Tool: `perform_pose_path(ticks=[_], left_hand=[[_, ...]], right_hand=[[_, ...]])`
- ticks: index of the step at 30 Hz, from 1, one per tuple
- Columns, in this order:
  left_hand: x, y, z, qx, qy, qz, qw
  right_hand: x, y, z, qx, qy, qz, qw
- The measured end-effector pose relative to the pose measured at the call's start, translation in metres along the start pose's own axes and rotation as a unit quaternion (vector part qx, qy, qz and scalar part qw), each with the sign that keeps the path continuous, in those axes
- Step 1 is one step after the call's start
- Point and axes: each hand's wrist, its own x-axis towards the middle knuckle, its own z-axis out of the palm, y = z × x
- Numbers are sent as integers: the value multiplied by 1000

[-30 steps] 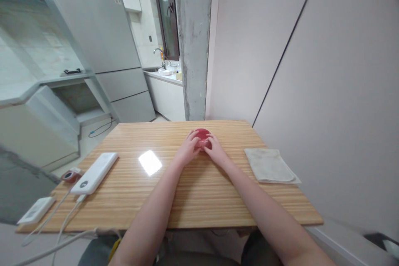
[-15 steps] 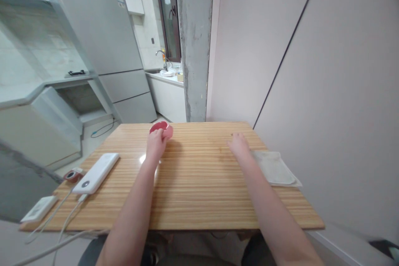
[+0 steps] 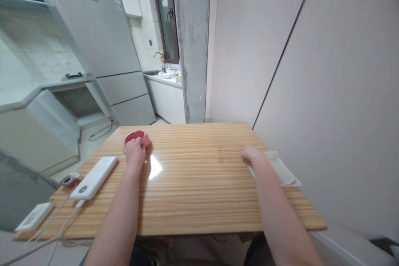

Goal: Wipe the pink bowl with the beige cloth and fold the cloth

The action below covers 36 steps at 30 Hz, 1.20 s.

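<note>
Bowl (image 3: 145,139) in left hand (image 3: 134,151)

It is near the far left corner of the wooden table (image 3: 193,191), fingers closed on its near rim. A white power bank (image 3: 94,178) lies closer in. Opposite, the right hand (image 3: 254,156) curls at the left edge of a pale cloth (image 3: 286,171); whether it grips cannot be told.

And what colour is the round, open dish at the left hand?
The round dish is red inside, lighter pink outside, best seen in the head view.
</note>
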Motion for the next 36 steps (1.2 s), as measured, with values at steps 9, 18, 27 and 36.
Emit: perform_pose_path(ticks=[9, 18, 27, 36], left_hand=[[3, -6, 12, 0, -16, 8, 1000], [-8, 18, -4, -57, 46, -57, 996], [-122, 141, -11, -580, -354, 79, 729], [-84, 12, -37, -409, -224, -58, 883]], right_hand=[[-21, -54, 18, 211, -109, -26, 971], [-43, -109, 66, 457, -161, -147, 862], [-49, -123, 64, 745, -189, -105, 631], [-30, -110, 64, 747, -221, -93, 620]])
